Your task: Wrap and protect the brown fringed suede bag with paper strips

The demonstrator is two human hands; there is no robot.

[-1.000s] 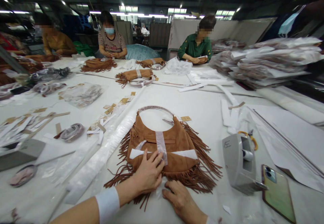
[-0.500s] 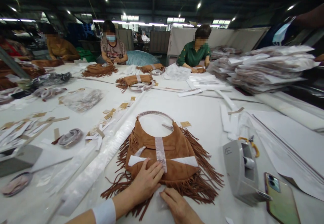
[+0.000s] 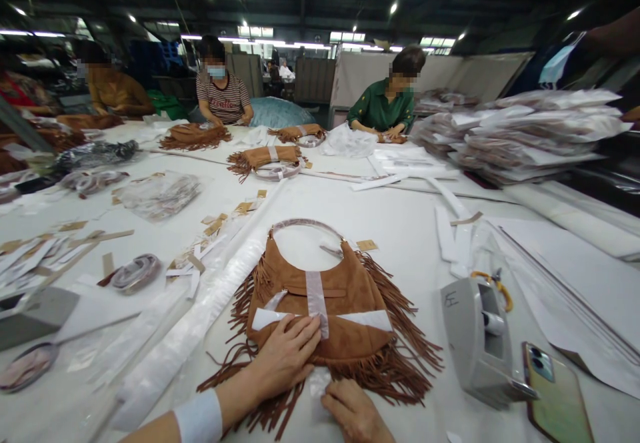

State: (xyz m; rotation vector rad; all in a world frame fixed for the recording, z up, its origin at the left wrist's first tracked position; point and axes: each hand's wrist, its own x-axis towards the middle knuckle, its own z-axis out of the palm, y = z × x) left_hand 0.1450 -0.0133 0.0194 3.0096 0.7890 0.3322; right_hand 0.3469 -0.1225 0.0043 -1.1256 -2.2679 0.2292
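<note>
A brown fringed handbag (image 3: 360, 296) lies flat on the white table, its wrapped handle pointing away from me. A pale strip (image 3: 316, 296) runs down its middle, crossing a white band. My left hand (image 3: 287, 353) rests flat on the bag's lower part, fingers spread over the white band. Just below the bag's bottom edge, my right hand (image 3: 353, 406) has its fingers curled, pinching the end of a translucent strip (image 3: 319, 386) that comes out from under the bag.
To the right are a grey tape dispenser (image 3: 473, 343), a phone (image 3: 560, 389) and yellow-handled scissors (image 3: 500, 289). Paper tags (image 3: 215, 223) and a clear plastic roll (image 3: 200, 309) lie left. Several people work across the table (image 3: 345, 216); plastic-wrapped goods (image 3: 530, 129) are piled at the back right.
My right hand has closed its fingers on the translucent strip and moved slightly. My left hand has shifted a little left on the bag. The person in green has leaned and brought both hands together.
</note>
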